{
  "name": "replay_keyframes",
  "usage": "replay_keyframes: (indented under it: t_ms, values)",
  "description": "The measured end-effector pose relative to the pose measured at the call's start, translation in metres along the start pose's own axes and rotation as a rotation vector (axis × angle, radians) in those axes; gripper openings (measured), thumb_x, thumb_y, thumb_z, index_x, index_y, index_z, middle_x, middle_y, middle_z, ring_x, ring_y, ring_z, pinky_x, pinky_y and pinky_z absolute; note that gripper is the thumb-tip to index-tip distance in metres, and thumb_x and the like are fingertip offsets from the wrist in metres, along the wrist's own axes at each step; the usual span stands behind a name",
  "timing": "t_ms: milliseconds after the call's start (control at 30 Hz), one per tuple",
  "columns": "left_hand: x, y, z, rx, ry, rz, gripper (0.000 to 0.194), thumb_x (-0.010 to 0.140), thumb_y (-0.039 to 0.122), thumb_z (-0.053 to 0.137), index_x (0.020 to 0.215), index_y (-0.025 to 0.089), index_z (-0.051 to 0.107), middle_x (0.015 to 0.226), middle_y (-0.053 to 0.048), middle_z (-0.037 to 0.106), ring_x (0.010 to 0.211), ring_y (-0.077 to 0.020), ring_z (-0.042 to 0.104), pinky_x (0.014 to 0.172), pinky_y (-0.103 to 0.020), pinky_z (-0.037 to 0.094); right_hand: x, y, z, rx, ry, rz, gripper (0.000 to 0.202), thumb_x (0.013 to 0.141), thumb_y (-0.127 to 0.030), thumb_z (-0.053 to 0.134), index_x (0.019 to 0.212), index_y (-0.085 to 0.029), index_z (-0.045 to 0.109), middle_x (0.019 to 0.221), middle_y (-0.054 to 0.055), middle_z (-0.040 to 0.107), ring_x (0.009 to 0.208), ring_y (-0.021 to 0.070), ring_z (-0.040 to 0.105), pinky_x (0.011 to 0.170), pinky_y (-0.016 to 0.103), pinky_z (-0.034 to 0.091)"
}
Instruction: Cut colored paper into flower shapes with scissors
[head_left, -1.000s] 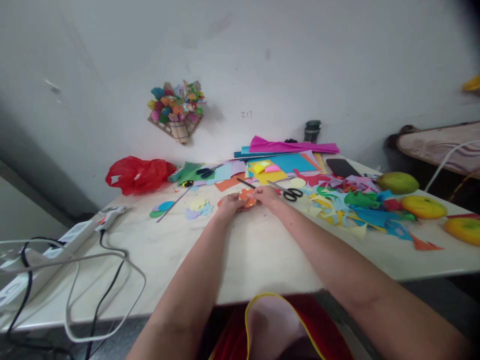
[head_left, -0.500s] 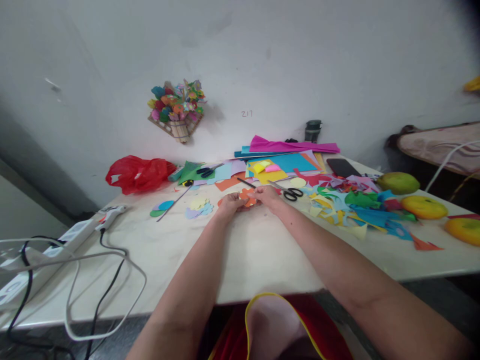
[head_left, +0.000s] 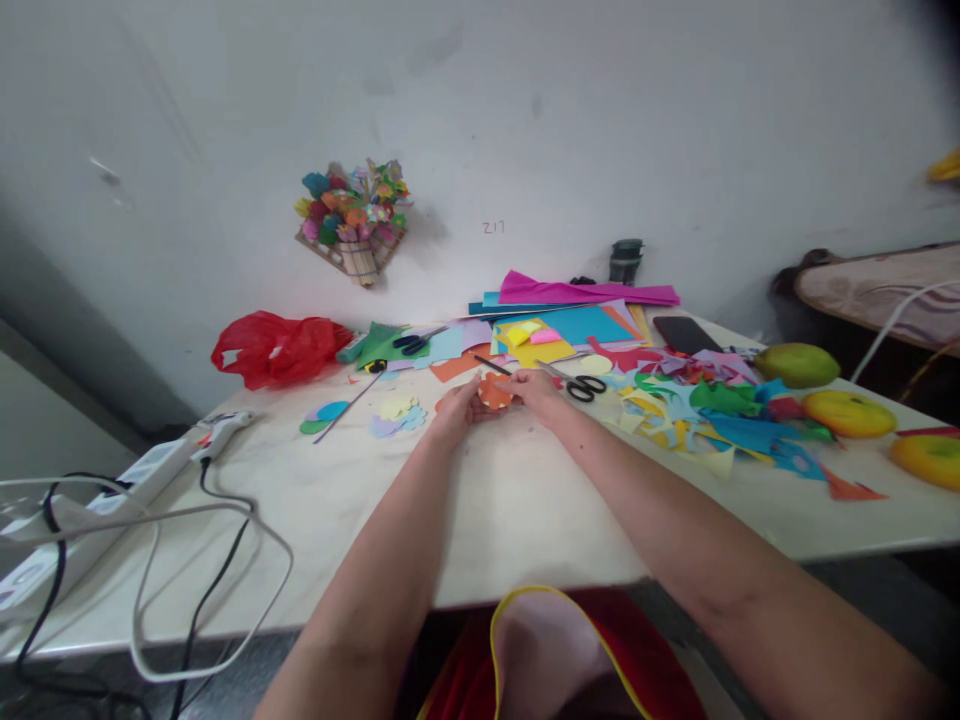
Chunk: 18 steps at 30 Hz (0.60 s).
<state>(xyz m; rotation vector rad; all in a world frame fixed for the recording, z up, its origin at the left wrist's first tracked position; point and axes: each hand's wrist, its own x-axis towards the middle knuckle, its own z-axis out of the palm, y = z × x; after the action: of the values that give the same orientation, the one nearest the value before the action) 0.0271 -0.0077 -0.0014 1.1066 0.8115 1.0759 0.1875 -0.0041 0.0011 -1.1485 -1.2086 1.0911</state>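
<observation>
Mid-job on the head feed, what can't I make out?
Orange paper, head view: underside faces away; left hand and right hand overlap its sides.
Red bag, head view: inside hidden by its plastic.
Power strip, head view: cut off by left edge.
Nearest fruit, head view: cut off by right edge.

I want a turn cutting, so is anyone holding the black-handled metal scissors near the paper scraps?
No, the scissors lie on the white tabletop, while the left grip and right grip hold a small orange paper piece.

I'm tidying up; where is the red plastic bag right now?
In the head view, the red plastic bag sits on the left of the table, near the wall, left of the green paper, beyond the power strip.
</observation>
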Motion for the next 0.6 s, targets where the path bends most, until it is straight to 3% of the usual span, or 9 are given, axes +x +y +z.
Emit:
replay_keyframes:
  t_ms: [233,467,600]
  values:
    - [-0.0016,-0.0016,0.0037,-0.004,-0.062,0.055,0.031,0.06,0.027,0.086,0.076,0.012,0.065,0.078,-0.007,0.071,0.077,-0.0234,0.071,0.084,-0.042,0.058,-0.003,-0.0024,0.0005,0.011,-0.012,-0.018,0.047,0.046,-0.053,0.085,0.051,-0.019,0.052,0.048,-0.006,0.046,0.048,0.0087,0.041,0.048,0.025,0.033]
    - [0.0005,-0.0067,0.0047,0.022,-0.061,0.107,0.038,0.058,0.036,0.089,0.079,0.012,0.067,0.079,-0.006,0.07,0.077,-0.0206,0.069,0.08,-0.038,0.057,-0.0075,-0.0072,0.0019,0.054,-0.036,0.011,0.045,0.045,-0.051,0.085,0.052,-0.02,0.054,0.048,-0.005,0.051,0.046,0.0096,0.044,0.047,0.026,0.038]
    - [0.0029,-0.0083,0.0033,0.042,-0.054,0.135,0.04,0.059,0.039,0.089,0.08,0.013,0.067,0.077,-0.004,0.069,0.078,-0.0211,0.069,0.083,-0.041,0.057,-0.0064,-0.0052,0.0037,0.071,-0.02,0.002,0.041,0.052,-0.049,0.084,0.055,-0.019,0.056,0.049,-0.005,0.051,0.046,0.0089,0.043,0.047,0.025,0.037]
